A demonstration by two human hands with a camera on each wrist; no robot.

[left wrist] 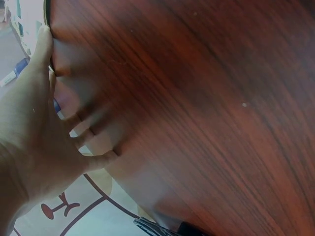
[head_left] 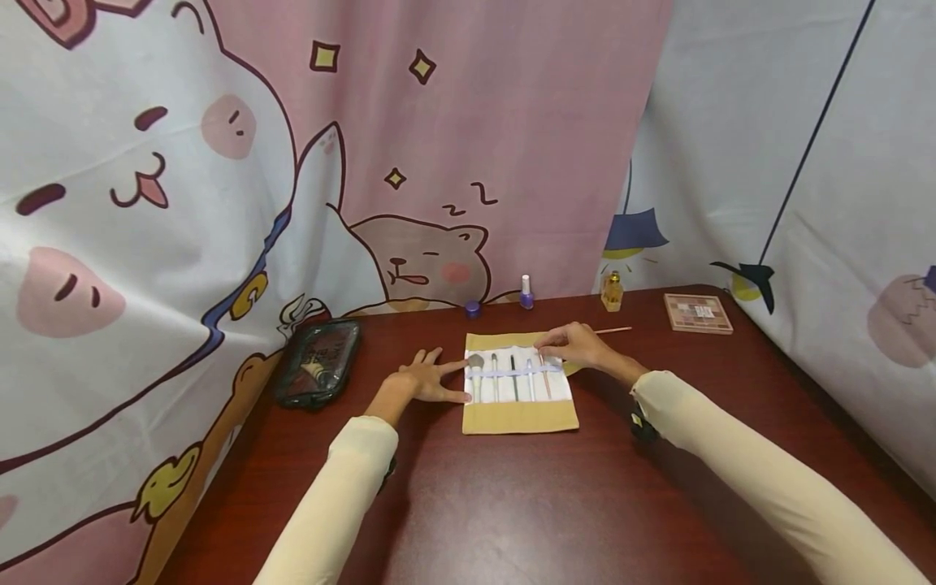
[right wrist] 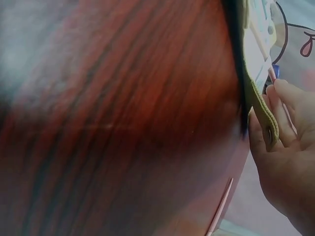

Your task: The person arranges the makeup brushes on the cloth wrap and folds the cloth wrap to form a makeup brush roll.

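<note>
The roll lies flat on the tabletop, its band holding brushes apart. The left hand, fingers spread, touches its left edge, likely steadying it; the right hand pinches the pink brush, seemingly for fine control.

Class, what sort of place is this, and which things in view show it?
Probably a makeup spot at a table: a brush roll, nail polish and a makeup palette are on it.
</note>
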